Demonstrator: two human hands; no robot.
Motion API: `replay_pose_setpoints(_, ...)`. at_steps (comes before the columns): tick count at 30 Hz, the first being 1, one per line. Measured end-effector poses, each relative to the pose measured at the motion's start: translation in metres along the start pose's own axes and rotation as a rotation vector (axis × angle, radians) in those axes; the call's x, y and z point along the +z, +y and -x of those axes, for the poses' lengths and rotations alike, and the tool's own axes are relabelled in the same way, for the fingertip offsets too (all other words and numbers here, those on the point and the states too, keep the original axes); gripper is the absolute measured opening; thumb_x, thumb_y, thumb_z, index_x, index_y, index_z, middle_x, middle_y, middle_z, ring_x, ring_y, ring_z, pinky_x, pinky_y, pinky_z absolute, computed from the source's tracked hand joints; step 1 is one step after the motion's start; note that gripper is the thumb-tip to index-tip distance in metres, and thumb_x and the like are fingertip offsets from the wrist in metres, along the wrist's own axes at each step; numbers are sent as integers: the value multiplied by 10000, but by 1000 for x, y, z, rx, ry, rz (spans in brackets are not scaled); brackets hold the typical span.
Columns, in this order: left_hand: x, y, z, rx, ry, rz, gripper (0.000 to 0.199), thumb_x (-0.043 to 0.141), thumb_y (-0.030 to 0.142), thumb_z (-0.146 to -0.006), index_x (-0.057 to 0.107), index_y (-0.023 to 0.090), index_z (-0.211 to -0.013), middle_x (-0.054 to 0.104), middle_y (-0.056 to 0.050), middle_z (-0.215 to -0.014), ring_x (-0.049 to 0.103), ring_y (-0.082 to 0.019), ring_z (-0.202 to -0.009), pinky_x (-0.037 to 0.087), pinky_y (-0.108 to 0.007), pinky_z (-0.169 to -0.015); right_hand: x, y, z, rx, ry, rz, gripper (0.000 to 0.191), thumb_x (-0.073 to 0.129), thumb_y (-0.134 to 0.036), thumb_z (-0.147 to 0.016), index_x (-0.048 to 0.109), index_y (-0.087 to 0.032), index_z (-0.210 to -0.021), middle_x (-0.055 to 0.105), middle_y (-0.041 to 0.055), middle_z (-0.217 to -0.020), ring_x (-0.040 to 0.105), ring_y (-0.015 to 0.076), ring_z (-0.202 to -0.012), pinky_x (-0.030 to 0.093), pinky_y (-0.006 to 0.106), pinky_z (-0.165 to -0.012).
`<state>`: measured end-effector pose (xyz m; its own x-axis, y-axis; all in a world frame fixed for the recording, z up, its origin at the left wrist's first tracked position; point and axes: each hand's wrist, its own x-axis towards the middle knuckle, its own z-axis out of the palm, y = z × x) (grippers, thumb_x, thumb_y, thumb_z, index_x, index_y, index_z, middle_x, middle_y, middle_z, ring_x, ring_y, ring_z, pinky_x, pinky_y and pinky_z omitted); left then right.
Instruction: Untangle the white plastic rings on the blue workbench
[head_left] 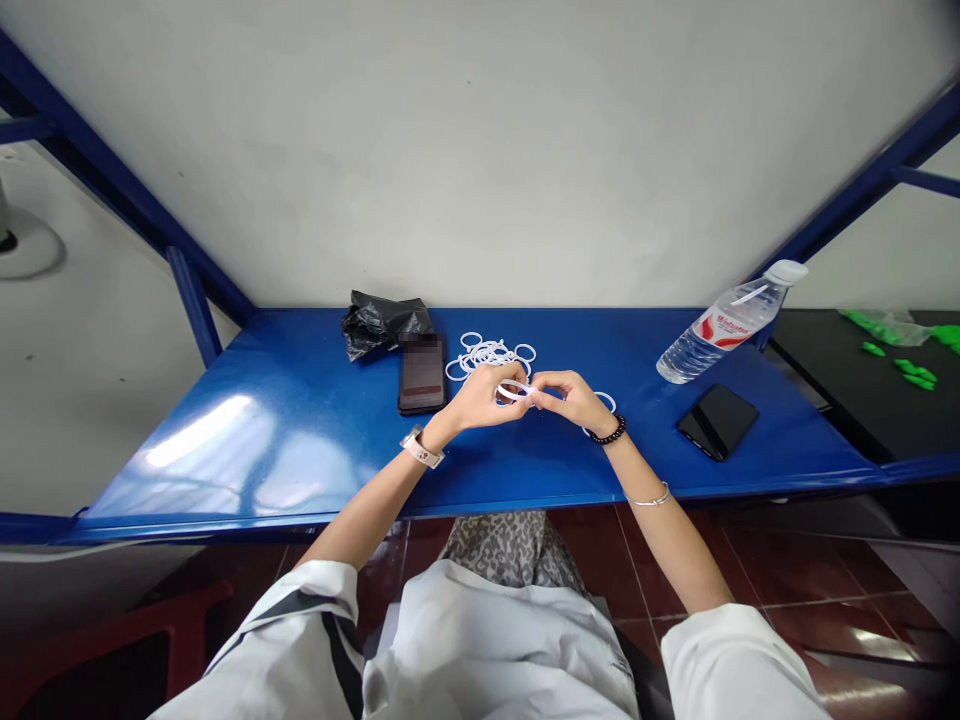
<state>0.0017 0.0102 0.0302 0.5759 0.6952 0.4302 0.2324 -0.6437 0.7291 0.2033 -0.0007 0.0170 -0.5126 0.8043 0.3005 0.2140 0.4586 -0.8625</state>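
A white plastic ring (514,384) is held above the blue table. My left hand (484,396) grips its left side, fingers curled round it. At the ring's right end, my right hand (568,397) pinches it between thumb and fingertips; the exact spot is small and partly covered. Just behind my left hand lies a loose pile of similar white rings (487,353). Another white ring (606,401) rests on the table by my right wrist, partly hidden by the hand.
A phone (421,375) and a crumpled black plastic bag (381,322) lie left of the pile. To the right are a water bottle (724,325) and a second phone (718,422). Green pieces (915,374) lie on a black surface at far right. A wall backs the blue table (315,400).
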Motion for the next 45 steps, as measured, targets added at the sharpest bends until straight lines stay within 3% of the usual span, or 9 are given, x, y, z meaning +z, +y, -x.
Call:
replay_pose_setpoints(11, 1, -1, 0, -8, -4, -9, 378, 570, 535, -830, 503, 185, -703, 537, 14, -585, 441, -110, -535, 341, -245, -546, 0, -1, 0, 4, -9, 2, 419, 600, -559, -900, 647, -185, -720, 638, 24, -694, 574, 162, -672, 473, 289, -684)
replay_pose_setpoints(38, 3, -4, 1, -27, 11, 41, 244, 607, 405, -793, 507, 185, -763, 567, 25, -603, 493, -106, -524, 378, -231, -535, 3, 1, -1, -17, 34, 48, 493, 575, -622, -905, 639, -188, -680, 615, 21, -643, 561, 160, -625, 453, 294, -670)
replay_pose_setpoints(45, 4, -3, 1, -8, 23, 69, 187, 601, 335, -792, 480, 193, -803, 531, 40, -585, 479, -102, -521, 390, -224, -533, 3, 2, 0, -1, 29, -18, 421, 574, -570, -929, 647, -184, -777, 606, 10, -669, 568, 148, -629, 472, 283, -670)
